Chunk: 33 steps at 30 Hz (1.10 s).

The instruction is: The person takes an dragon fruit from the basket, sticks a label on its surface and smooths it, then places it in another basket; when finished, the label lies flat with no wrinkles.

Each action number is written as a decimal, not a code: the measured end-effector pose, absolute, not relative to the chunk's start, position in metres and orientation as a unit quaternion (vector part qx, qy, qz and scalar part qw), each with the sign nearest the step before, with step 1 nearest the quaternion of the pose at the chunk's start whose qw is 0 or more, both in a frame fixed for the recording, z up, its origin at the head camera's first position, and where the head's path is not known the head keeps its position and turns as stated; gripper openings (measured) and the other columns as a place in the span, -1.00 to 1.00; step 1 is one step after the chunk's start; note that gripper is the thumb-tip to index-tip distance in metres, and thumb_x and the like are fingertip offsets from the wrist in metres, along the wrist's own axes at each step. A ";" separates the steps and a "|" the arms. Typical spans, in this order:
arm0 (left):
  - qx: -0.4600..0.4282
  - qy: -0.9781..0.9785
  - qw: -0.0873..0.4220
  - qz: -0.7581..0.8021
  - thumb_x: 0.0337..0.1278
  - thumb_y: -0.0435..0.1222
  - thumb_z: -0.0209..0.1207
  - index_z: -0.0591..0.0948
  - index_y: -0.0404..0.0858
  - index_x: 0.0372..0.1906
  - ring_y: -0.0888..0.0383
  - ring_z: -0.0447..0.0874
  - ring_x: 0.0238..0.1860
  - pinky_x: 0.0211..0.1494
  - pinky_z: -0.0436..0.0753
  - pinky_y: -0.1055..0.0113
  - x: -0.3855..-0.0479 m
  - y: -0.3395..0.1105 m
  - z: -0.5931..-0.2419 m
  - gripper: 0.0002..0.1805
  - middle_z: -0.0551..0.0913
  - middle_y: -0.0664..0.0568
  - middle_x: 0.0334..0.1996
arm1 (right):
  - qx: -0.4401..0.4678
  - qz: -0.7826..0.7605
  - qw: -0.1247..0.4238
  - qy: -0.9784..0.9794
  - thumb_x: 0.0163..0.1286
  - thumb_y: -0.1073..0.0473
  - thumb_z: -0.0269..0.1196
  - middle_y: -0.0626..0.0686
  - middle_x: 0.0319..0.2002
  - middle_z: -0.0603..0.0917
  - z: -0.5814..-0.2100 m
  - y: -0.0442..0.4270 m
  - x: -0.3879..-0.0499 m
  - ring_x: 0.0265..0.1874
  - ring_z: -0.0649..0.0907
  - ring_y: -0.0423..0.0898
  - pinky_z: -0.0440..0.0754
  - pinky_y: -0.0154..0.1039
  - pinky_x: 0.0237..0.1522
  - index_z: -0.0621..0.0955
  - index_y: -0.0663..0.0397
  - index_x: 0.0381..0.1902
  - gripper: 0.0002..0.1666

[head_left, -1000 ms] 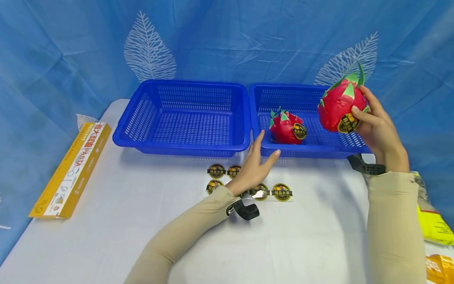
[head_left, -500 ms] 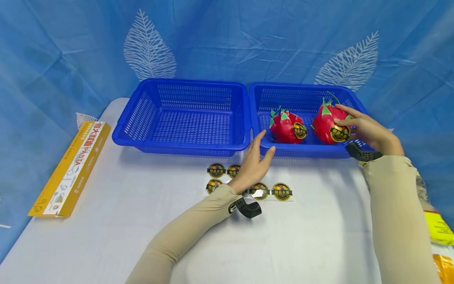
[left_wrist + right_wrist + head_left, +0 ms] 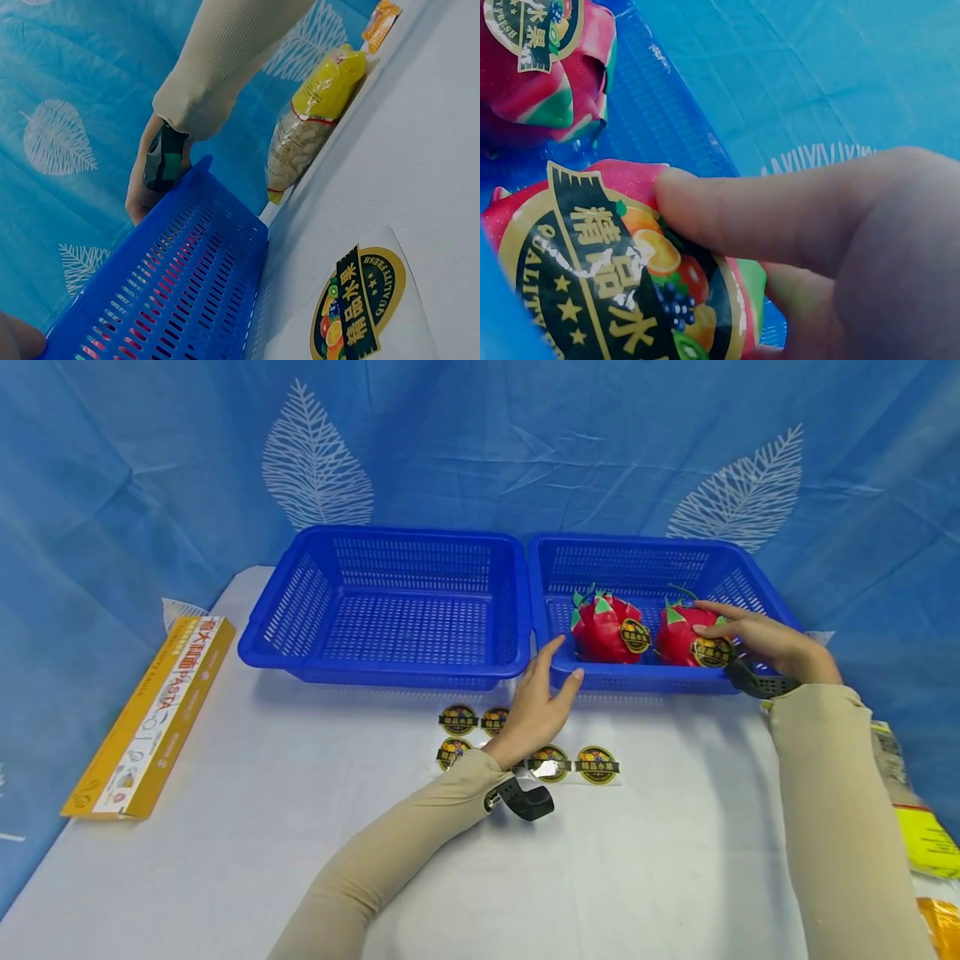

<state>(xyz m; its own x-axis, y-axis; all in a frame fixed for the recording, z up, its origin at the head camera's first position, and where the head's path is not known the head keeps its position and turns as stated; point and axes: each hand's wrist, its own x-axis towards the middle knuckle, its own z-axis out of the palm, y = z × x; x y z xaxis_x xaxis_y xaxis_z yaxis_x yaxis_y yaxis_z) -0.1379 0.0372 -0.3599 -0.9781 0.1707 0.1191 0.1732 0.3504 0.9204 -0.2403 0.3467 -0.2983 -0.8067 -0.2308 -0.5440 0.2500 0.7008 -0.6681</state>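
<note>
My right hand [image 3: 772, 642] holds a red dragon fruit [image 3: 677, 637] low inside the right blue basket [image 3: 645, 678]. In the right wrist view, my thumb [image 3: 727, 214] presses beside a round black-and-gold sticker [image 3: 622, 277] on that fruit. To its left in the same basket sits a second stickered dragon fruit [image 3: 596, 635]. My left hand [image 3: 534, 714] has its fingers extended at the basket's front left corner. In the left wrist view, a fingertip [image 3: 22, 339] meets the basket rim. Below that hand lies a sheet of round stickers [image 3: 597, 766], partly hidden by it.
Left of the fruit basket stands another blue basket [image 3: 382, 675]. A yellow pasta box [image 3: 153, 718] lies at the table's left side. To the right are a yellow-and-clear bag [image 3: 926, 839] and an orange packet [image 3: 939, 922]. Blue curtain hangs behind.
My right hand has lowered the dragon fruit from above the right basket, leftward and down into it, beside the other fruit. My left hand has barely moved.
</note>
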 end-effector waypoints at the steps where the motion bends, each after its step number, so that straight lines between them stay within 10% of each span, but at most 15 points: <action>1: -0.104 -0.822 0.000 -0.560 0.28 -0.05 -0.08 0.04 0.11 0.37 0.06 0.13 0.37 0.33 0.25 0.07 -0.138 0.037 -0.360 -0.40 0.15 0.02 0.37 | 0.006 -0.383 0.310 0.870 0.33 -0.25 -0.05 0.32 0.38 -0.25 -0.298 0.346 -0.240 0.11 0.27 0.17 0.53 -0.26 -0.12 -0.24 -0.25 0.41 -0.11; 7: -0.104 -0.823 0.000 -0.559 0.28 -0.05 -0.07 0.05 0.10 0.37 0.05 0.14 0.36 0.33 0.26 0.07 -0.137 0.037 -0.359 -0.40 0.16 0.02 0.37 | -0.010 -0.354 0.300 0.885 0.29 -0.31 -0.05 0.24 0.39 -0.45 -0.295 0.344 -0.233 0.33 -0.19 0.40 0.00 0.35 0.22 -0.26 -0.28 0.41 -0.07; 27: -0.155 -0.860 -0.129 -0.469 0.18 0.20 -0.14 -0.42 0.12 0.38 0.02 -0.19 0.44 0.37 0.10 -0.07 -0.127 0.010 -0.340 -0.11 -0.27 0.10 0.45 | 0.002 -0.308 0.271 0.912 0.25 -0.47 -0.28 0.40 0.37 -0.34 -0.294 0.338 -0.225 0.30 -0.22 0.45 -0.11 0.45 0.15 -0.32 -0.04 0.41 0.02; 33: -0.206 -0.881 -0.182 -0.385 0.17 0.24 -0.20 -0.38 0.11 0.39 0.02 -0.03 0.42 0.39 0.14 0.02 -0.111 -0.023 -0.314 -0.13 -0.17 0.08 0.45 | 0.004 -0.282 0.252 0.925 0.27 -0.45 -0.31 0.45 0.35 -0.32 -0.291 0.340 -0.220 0.29 -0.19 0.47 -0.07 0.46 0.13 -0.33 0.04 0.40 0.02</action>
<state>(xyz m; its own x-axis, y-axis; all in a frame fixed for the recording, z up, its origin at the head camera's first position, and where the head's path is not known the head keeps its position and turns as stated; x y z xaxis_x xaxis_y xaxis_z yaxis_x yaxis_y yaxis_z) -0.1113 -0.0233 -0.3137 -0.8492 0.5029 -0.1613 0.2229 0.6182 0.7537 -0.2203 0.3395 -0.2913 -0.8725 -0.1359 -0.4693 0.1494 0.8404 -0.5210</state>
